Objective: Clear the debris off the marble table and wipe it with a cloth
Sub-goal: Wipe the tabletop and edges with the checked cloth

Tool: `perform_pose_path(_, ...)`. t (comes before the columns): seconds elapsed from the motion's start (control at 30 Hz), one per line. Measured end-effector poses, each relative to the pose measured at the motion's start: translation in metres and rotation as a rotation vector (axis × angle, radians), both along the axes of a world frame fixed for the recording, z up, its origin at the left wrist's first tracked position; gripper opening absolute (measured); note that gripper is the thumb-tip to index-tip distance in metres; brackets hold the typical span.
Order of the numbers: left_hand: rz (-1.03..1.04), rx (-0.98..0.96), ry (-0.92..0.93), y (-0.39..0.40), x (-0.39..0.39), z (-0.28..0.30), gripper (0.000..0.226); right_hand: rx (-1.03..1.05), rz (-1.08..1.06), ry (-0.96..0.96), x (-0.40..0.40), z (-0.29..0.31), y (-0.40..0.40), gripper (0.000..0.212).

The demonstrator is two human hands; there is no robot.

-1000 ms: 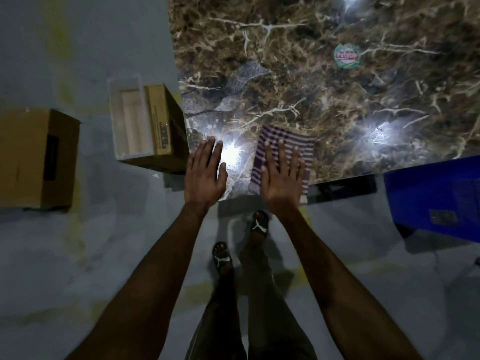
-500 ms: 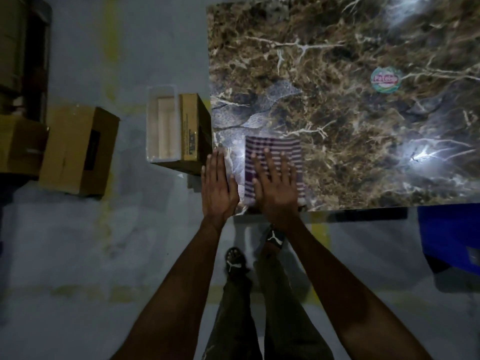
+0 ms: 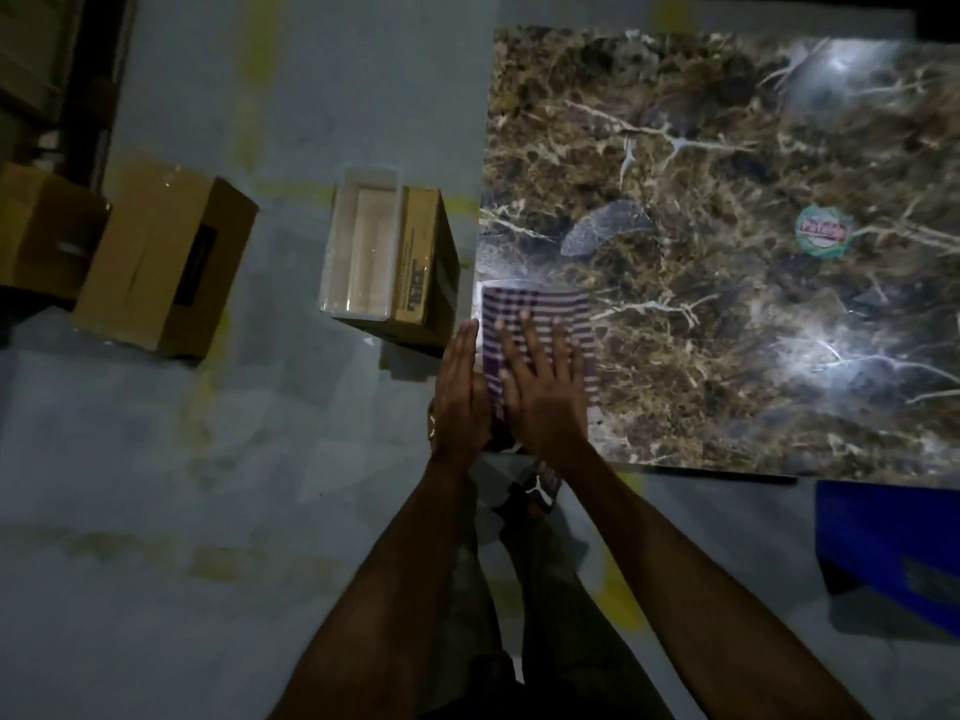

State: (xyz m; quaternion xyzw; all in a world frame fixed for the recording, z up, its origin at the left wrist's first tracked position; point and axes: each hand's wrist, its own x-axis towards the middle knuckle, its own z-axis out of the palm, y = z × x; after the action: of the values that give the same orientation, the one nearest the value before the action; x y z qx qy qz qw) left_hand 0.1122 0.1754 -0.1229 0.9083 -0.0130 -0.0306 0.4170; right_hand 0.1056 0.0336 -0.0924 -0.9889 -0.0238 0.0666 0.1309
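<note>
The picture is dim and softened by blur, and glare is whitening patches of the marble table, so any fine debris on it is impossible to make out. The table's right side is running out of the picture, and its near left corner is lying hidden beneath the two hands. The right hand is lying flat with fingers straight and slightly spread on the striped cloth, covering the cloth's near half; the cloth is sitting at the table's near left corner, its left side reaching the table's left edge. The left hand is resting just beside it, fingers straight and pressed together, along the table's left edge and touching the right hand's thumb side; whether it is touching the cloth cannot be told. A round sticker is showing on the marble well to the right, its lettering too blurred to read. Left of the table, an open cardboard box with a white insert is standing close to the table edge, and a closed carton is lying farther left across open floor. A blue object, cut off at the right, is sitting below the table's near edge. A sandalled foot is peeking between the forearms.
</note>
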Motion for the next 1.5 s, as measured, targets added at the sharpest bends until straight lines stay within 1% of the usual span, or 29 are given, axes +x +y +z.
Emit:
perform_pose_path(0.07, 0.063, -0.093, 0.093, 0.0, 0.0, 0.004, 0.053, 0.002, 0.094, 0.044, -0.014, 0.003, 0.0, 0.058)
perform_pose_path(0.17, 0.012, -0.18, 0.077, 0.004, 0.004, 0.012, 0.052, 0.026, 0.098, 0.084, -0.03, 0.013, -0.017, 0.057)
perform_pose_path(0.23, 0.003, -0.195, 0.05, 0.004, 0.008, 0.018, 0.052, 0.002, 0.003, 0.088, -0.024, 0.014, -0.02, 0.057)
perform_pose_path(0.3, -0.013, -0.174, 0.017, 0.006, 0.011, 0.022, 0.056, -0.016, -0.163, 0.058, 0.002, 0.012, -0.01, 0.059)
perform_pose_path(0.37, -0.055, -0.174, 0.02, 0.015, 0.015, 0.026, 0.057, -0.029, -0.253, 0.054, 0.035, 0.01, 0.008, 0.059)
perform_pose_path(0.43, -0.116, -0.203, 0.054, 0.026, 0.021, 0.031, 0.053, -0.04, -0.231, 0.068, 0.053, 0.01, 0.023, 0.059)
perform_pose_path(0.5, -0.178, -0.249, 0.116, 0.036, 0.026, 0.035, 0.053, -0.036, -0.132, 0.065, 0.044, 0.01, 0.021, 0.059)
perform_pose_path(0.57, -0.229, -0.307, 0.186, 0.048, 0.034, 0.041, 0.061, -0.036, -0.023, 0.072, 0.019, 0.014, 0.015, 0.059)
perform_pose_path(0.63, -0.298, -0.329, 0.271, 0.057, 0.047, 0.043, 0.068, -0.019, 0.008, 0.121, -0.005, 0.02, 0.01, 0.06)
perform_pose_path(0.7, -0.332, -0.283, 0.32, 0.065, 0.062, 0.039, 0.079, -0.002, -0.026, 0.158, -0.008, 0.023, 0.011, 0.06)
perform_pose_path(0.77, -0.337, -0.266, 0.375, 0.069, 0.074, 0.037, 0.087, 0.011, -0.117, 0.153, 0.013, 0.021, 0.02, 0.059)
perform_pose_path(0.8, -0.333, -0.269, 0.4, 0.069, 0.077, 0.04, 0.088, 0.008, -0.161, 0.136, 0.03, 0.018, 0.026, 0.06)
perform_pose_path(0.87, -0.294, -0.286, 0.423, 0.068, 0.08, 0.05, 0.077, -0.001, -0.231, 0.111, 0.064, 0.013, 0.039, 0.061)
perform_pose_path(0.97, -0.195, -0.395, 0.476, 0.063, 0.084, 0.062, 0.055, 0.004, -0.28, 0.12, 0.089, 0.009, 0.049, 0.06)
perform_pose_path(1.1, -0.05, -0.539, 0.652, 0.057, 0.091, 0.081, 0.033, 0.026, -0.171, 0.131, 0.04, 0.01, 0.051, 0.06)
perform_pose_path(1.13, 0.008, -0.578, 0.718, 0.055, 0.091, 0.088, 0.032, 0.047, -0.157, 0.155, 0.024, 0.011, 0.053, 0.06)
perform_pose_path(1.2, 0.063, -0.611, 0.793, 0.05, 0.09, 0.101, 0.031, 0.084, -0.139, 0.184, 0.0, 0.013, 0.056, 0.06)
perform_pose_path(1.27, 0.12, -0.621, 0.772, 0.048, 0.089, 0.098, 0.024, 0.114, -0.116, 0.193, -0.002, 0.016, 0.054, 0.06)
perform_pose_path(1.3, 0.138, -0.617, 0.779, 0.047, 0.088, 0.097, 0.023, 0.124, -0.1, 0.191, 0.006, 0.016, 0.052, 0.06)
perform_pose_path(1.33, 0.186, -0.654, 0.831, 0.047, 0.088, 0.101, 0.026, 0.122, -0.093, 0.187, 0.018, 0.015, 0.05, 0.06)
perform_pose_path(1.4, 0.221, -0.709, 0.927, 0.044, 0.084, 0.103, 0.036, 0.097, -0.121, 0.176, 0.055, 0.012, 0.045, 0.06)
perform_pose_path(1.43, 0.233, -0.678, 0.91, 0.042, 0.084, 0.103, 0.037, 0.092, -0.145, 0.171, 0.076, 0.011, 0.044, 0.06)
perform_pose_path(1.5, 0.353, -0.646, 0.855, 0.039, 0.088, 0.101, 0.032, 0.098, -0.166, 0.161, 0.114, 0.01, 0.039, 0.061)
